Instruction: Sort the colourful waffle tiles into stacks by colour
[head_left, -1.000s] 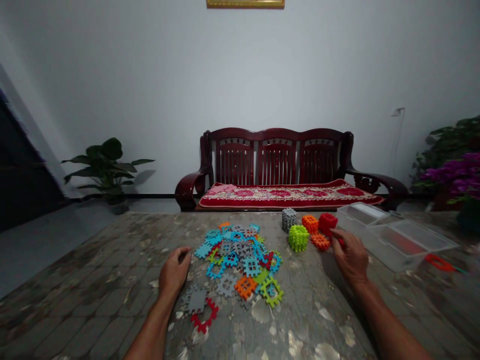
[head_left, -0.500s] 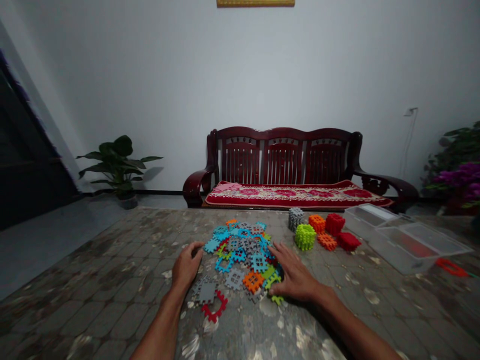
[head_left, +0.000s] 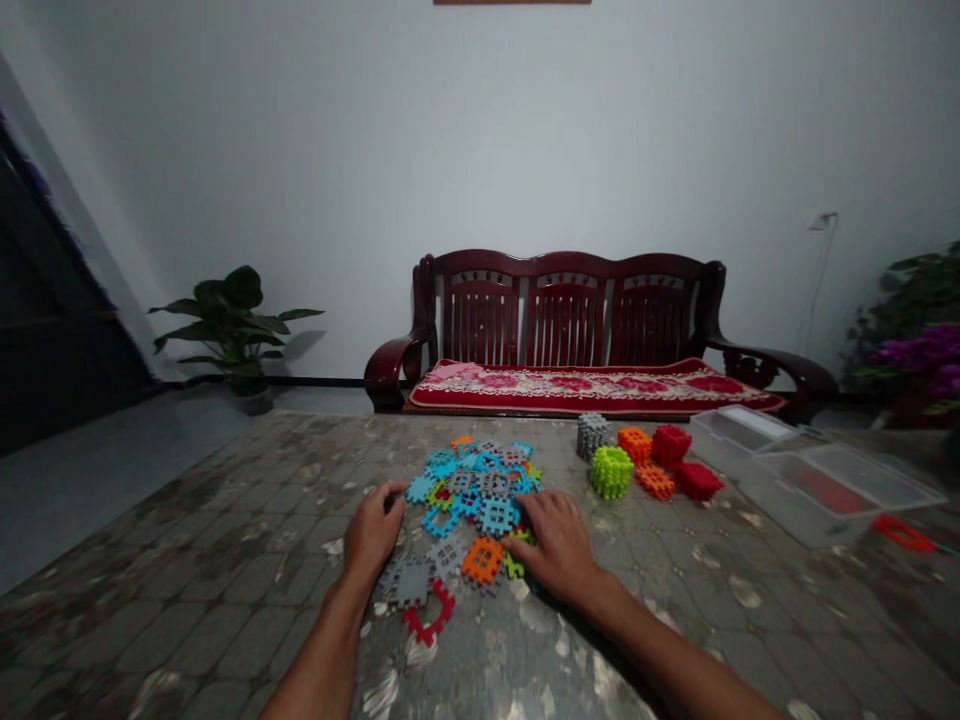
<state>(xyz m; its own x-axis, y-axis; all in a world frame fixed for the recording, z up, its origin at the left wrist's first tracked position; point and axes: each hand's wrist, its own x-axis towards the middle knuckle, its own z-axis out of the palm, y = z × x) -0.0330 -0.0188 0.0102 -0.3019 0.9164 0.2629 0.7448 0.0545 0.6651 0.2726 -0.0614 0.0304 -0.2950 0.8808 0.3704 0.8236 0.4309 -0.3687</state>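
A loose heap of flat interlocking plastic tiles (head_left: 465, 480), mostly blue and grey, lies on the table. At its right edge, my right hand (head_left: 556, 540) rests palm down with spread fingers touching the tiles; an orange square tile (head_left: 482, 560) lies just left of its thumb. My left hand (head_left: 373, 528) stands on its side at the heap's left edge, thumb apart from the index finger and nothing visible in it. Its other fingers are partly hidden. Close in front of the left wrist are grey tiles (head_left: 412, 580) and a red curved toothed piece (head_left: 430, 613).
Sorted stacks stand to the right: grey (head_left: 592, 437), lime green (head_left: 611, 472), orange (head_left: 635, 446) and red (head_left: 670, 446). Farther right lie a clear plastic box (head_left: 840, 490) and an orange-red item (head_left: 905, 534). A wooden bench (head_left: 566, 330) is behind the table (head_left: 225, 560).
My right hand has slid left, pushing the right side of the heap, including the orange and green tiles, inward. My left hand has stayed in place.
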